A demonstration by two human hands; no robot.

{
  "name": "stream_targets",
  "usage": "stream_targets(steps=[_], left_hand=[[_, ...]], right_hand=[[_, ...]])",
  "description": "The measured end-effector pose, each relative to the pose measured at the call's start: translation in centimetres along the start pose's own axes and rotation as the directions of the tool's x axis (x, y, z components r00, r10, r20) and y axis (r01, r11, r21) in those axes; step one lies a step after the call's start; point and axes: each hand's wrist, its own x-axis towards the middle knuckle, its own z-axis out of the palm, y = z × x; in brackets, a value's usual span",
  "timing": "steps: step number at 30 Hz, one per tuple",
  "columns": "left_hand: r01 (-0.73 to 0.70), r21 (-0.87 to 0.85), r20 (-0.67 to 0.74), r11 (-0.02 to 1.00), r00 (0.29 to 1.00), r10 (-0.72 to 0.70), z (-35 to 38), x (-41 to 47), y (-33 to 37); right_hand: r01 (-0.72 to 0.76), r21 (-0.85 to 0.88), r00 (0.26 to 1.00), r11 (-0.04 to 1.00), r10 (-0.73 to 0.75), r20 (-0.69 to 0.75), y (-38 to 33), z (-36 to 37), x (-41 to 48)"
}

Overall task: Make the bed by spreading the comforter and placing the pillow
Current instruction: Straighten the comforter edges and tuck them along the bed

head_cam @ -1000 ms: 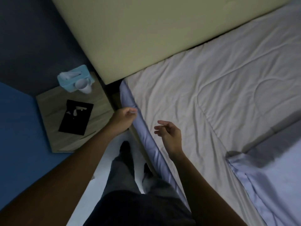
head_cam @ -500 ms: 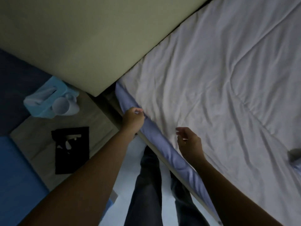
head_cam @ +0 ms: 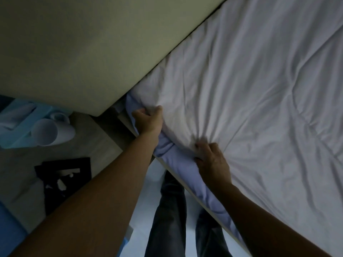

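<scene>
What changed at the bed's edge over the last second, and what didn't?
The right hand, open above the bed a second ago, came down and now grips the comforter at its edge, bunching it. The left hand kept its grip on that edge near the headboard. Mug and tissue box on the nightstand have not moved.

I have both arms stretched up from the bottom of the frame, left hand [head_cam: 148, 120] at centre, right hand [head_cam: 211, 161] just lower right, each fist clenched on the comforter [head_cam: 259, 89].
</scene>
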Motion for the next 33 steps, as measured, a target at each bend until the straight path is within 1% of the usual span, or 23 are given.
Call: stream_targets(steps=[3,5,8,10,11,13,14,15,17,18,20,21,23,25,27,28,31,33], left_hand=[[-0.036,-0.116,-0.043,0.993,0.999,0.031,-0.1,0.8,0.3],[-0.086,-0.138,-0.091,0.987,0.993,0.074,-0.9,1.6,0.5],[-0.202,-0.070,-0.166,0.977,0.968,0.188,-2.9,2.6,0.4],[-0.256,-0.022,-0.200,0.966,0.948,0.247,-4.1,3.0,0.1],[-0.275,-0.005,-0.210,0.962,0.940,0.267,-4.5,3.3,-0.3],[-0.295,0.014,-0.211,0.956,0.933,0.291,-4.6,3.7,-1.0],[-0.282,0.010,-0.194,0.959,0.941,0.278,-4.5,3.7,-1.1],[-0.247,0.002,-0.166,0.969,0.956,0.244,-4.2,4.0,-1.3],[-0.114,-0.033,-0.123,0.993,0.986,0.109,-3.8,4.7,-1.1],[-0.026,-0.082,-0.107,0.996,0.994,0.017,-3.7,5.1,-0.8],[0.129,-0.230,-0.053,0.965,0.988,-0.145,-3.5,6.6,-0.4],[0.164,-0.281,-0.036,0.945,0.983,-0.181,-3.5,7.2,-0.2],[0.144,-0.274,-0.066,0.951,0.984,-0.167,-3.3,8.3,0.0],[0.074,-0.233,-0.139,0.970,0.984,-0.108,-3.1,9.1,-0.2],[0.031,-0.214,-0.205,0.976,0.976,-0.076,-3.0,9.8,-0.7],[0.030,-0.207,-0.231,0.978,0.970,-0.079,-3.1,10.0,-1.0],[0.061,-0.220,-0.304,0.974,0.944,-0.128,-3.2,10.3,-1.6],[0.137,-0.219,-0.302,0.966,0.932,-0.201,-2.9,10.1,-1.6]], right_hand=[[0.091,0.012,0.996,0.996,-0.090,-0.026,-0.2,0.0,-0.2],[0.156,-0.009,0.987,0.988,-0.156,-0.027,-0.6,0.0,-0.2],[0.261,-0.026,0.965,0.965,-0.261,0.013,-1.4,0.5,0.0],[0.318,0.006,0.948,0.948,-0.318,0.012,-2.1,1.1,-0.2],[0.306,0.038,0.951,0.951,-0.307,0.027,-2.4,1.3,-0.3],[0.230,0.081,0.967,0.970,-0.237,0.097,-3.0,1.3,-0.1],[0.205,0.105,0.961,0.973,-0.220,0.165,-3.2,1.2,0.0],[0.237,0.138,0.938,0.962,-0.263,0.224,-3.1,1.1,-0.1],[0.364,0.153,0.875,0.919,-0.394,0.282,-2.9,1.2,-0.5],[0.375,0.137,0.867,0.917,-0.399,0.297,-2.9,1.1,-0.9],[0.317,0.062,0.910,0.946,-0.322,0.262,-2.5,1.3,-1.6],[0.277,0.012,0.938,0.961,-0.273,0.215,-2.4,1.3,-2.0],[0.176,-0.071,0.979,0.982,-0.166,0.120,-1.6,1.4,-2.9],[0.075,-0.144,0.997,0.987,-0.068,0.047,-0.9,1.4,-3.7],[0.022,-0.234,1.000,0.972,-0.018,0.020,-0.1,1.7,-4.8],[0.016,-0.243,1.000,0.970,-0.010,0.027,0.2,1.9,-5.3],[0.044,-0.117,0.997,0.992,-0.036,0.075,0.7,2.5,-5.7],[0.094,-0.033,0.992,0.995,-0.091,0.083,0.7,2.0,-5.7]])
